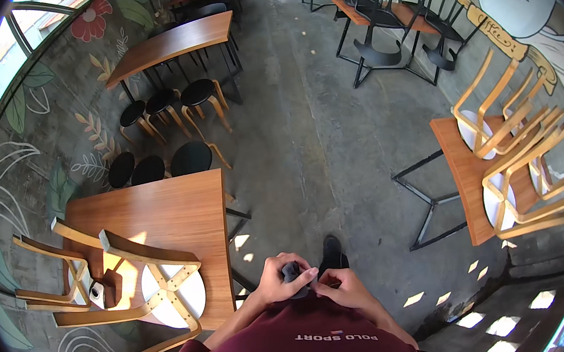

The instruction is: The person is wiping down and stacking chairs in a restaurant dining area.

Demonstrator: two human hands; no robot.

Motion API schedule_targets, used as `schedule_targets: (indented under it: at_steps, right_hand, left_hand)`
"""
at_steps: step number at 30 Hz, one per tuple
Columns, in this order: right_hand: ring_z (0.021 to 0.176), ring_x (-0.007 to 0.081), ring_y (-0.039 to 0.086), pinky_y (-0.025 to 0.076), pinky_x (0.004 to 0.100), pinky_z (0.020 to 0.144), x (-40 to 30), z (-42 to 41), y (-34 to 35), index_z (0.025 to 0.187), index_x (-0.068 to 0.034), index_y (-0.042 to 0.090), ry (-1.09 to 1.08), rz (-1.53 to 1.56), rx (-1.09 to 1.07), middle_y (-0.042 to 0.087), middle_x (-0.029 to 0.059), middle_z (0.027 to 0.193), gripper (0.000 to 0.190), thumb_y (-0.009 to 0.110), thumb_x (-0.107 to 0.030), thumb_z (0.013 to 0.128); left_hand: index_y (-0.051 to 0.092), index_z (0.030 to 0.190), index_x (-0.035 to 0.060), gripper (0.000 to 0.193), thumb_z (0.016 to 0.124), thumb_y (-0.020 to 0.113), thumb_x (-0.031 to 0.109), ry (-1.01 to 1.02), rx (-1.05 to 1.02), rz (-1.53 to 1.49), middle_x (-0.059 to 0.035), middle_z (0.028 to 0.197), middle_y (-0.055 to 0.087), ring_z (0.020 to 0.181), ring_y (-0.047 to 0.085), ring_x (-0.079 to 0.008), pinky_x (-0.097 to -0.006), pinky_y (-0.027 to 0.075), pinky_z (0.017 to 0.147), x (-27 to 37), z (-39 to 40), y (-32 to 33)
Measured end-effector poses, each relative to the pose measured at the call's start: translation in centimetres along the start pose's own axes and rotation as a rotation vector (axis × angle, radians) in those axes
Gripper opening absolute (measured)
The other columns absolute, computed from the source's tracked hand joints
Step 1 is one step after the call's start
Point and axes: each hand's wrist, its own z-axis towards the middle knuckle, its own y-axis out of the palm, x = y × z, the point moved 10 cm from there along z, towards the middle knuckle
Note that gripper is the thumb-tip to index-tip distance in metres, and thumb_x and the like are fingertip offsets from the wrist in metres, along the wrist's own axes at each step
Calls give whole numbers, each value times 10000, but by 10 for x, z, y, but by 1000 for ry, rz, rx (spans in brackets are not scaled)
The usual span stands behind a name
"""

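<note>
In front of my chest, my left hand (286,277) is curled around a small dark grey bundle (291,272), perhaps cloth. My right hand (346,287) is close beside it, fingers bent and thumb turned inward towards the bundle. Whether the right fingertips pinch a part of it is too small to make out. Below the hands is the front of a maroon sweatshirt (291,347), and one dark shoe (331,246) shows on the concrete floor just past them.
At left, a wooden table (181,203) carries upturned stools (173,298) and a small box-like item (97,295). Black-topped stools (191,160) stand behind it, near another table (177,36). On the right, another table (457,182) bears upturned stools; farther back, black chairs (381,13) rest on a table.
</note>
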Motion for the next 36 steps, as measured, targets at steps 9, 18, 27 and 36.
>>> schedule_targets:
  at_steps: [9,18,27,36]
  right_hand:
    - [739,146,651,507,277,695,-135,118,-103,859,-25,627,-472,-299,-183,672,58,781,316,796,-243,706]
    - [743,263,660,489,342,683,-121,181,-43,1010,5,581,-361,-271,-664,649,137,770,468,731,-363,763]
    - [605,148,632,475,275,539,-206,299,-68,795,17,618,-424,-68,-408,652,94,678,163,697,-125,788]
    - [588,259,616,490,372,524,-283,386,30,940,-62,638,-1046,-888,-482,607,77,693,340,708,-205,640]
  left_hand:
    - [633,807,8,149,811,688,147,-17,187,-112,-60,688,634,633,582,-92,-240,458,591,41,111,-17]
    - [616,821,8,166,837,668,164,-330,569,-387,-32,675,613,623,571,-81,-226,460,597,-34,155,-47]
    - [448,1277,22,725,898,328,628,-196,186,-1114,-113,1205,537,1077,512,-212,-363,405,937,-92,275,-79]
    - [180,1409,-11,1313,512,495,896,-31,76,-1051,-172,1274,475,1165,502,-260,-369,411,985,-82,328,-209]
